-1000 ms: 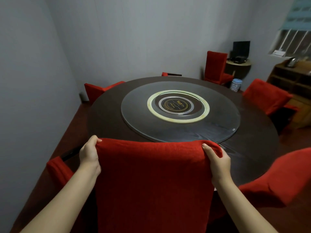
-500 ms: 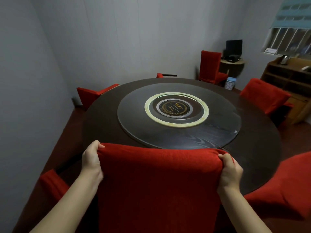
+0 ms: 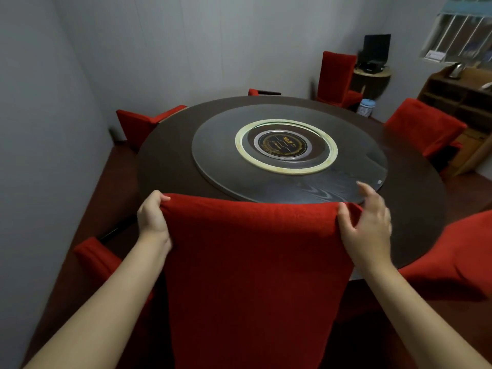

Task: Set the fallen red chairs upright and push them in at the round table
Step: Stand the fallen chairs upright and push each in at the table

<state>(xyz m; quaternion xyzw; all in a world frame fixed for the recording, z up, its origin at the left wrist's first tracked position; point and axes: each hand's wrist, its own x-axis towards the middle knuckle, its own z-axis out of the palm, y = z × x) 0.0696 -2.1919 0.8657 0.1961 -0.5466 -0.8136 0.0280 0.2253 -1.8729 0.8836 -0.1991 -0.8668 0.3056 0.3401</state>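
Note:
A red fabric chair (image 3: 250,275) stands upright right in front of me, its back against the near edge of the round dark table (image 3: 165,169). My left hand (image 3: 153,219) grips the top left corner of the chair back. At the top right corner, my right hand (image 3: 370,225) has its fingers spread and lifted, with only the thumb side still touching the fabric. More red chairs ring the table: a low one at near left (image 3: 93,257), a tilted one at far left (image 3: 138,123), one at right (image 3: 423,126) and one at near right (image 3: 458,257).
A glass turntable (image 3: 221,158) lies on the table. Another red chair (image 3: 338,75) stands upright by the back wall, next to a small round stand with a monitor (image 3: 375,51). A blue-white jar (image 3: 367,107) sits on the floor; wooden shelves (image 3: 458,102) fill the right. A grey wall runs close on the left.
My right hand has loosened its grip on the chair's right corner and spread its fingers. The chair back sits closer over the table edge. My left hand keeps its hold.

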